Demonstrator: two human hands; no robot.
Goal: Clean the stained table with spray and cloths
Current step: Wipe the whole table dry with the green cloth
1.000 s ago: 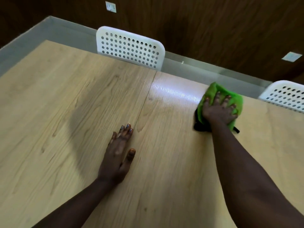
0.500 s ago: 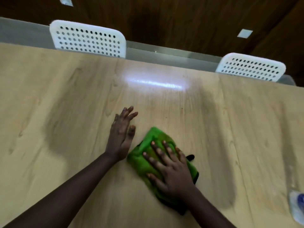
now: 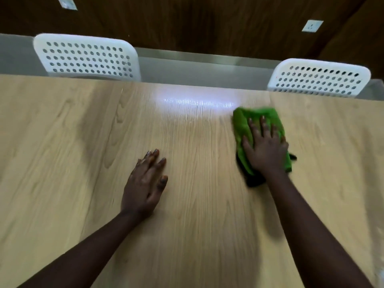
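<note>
- Light wood-grain table (image 3: 62, 163) filling most of the view; bright glare patch (image 3: 197, 102) near its far edge, centre.
- Green cloth (image 3: 241, 125) lying flat on the table, right of centre, toward the far edge, just right of the glare patch; a dark layer or second cloth (image 3: 254, 180) showing beneath its near edge, cannot tell which.
- Right hand (image 3: 265, 148) pressed palm-down on top of the green cloth, fingers (image 3: 263, 125) spread wide and extended toward the far side; not curled around the cloth, only bearing down flat on it.
- Left hand (image 3: 145, 183) resting palm-down on the bare table near centre, well apart from the cloth; fingers (image 3: 154, 156) straight and close together, thumb out to the right, holding nothing.
- Both forearms bare, reaching in from the near edge.
- Darker shaded band (image 3: 91, 142) across the wood left of the left hand; damp or shadow, cannot tell.
- Two white perforated chair backs tucked against the far side: left chair (image 3: 87, 58) and right chair (image 3: 320, 80).
- Grey strip (image 3: 197, 65) running behind the table, between the chairs; dark wood-panelled wall (image 3: 207, 23) beyond it.
- Two pale wall outlets on the panelling, one far left (image 3: 67, 3), one far right (image 3: 312, 26).
- Spray bottle not in view.
- Slight motion blur throughout; fine detail on the table surface hard to read.
</note>
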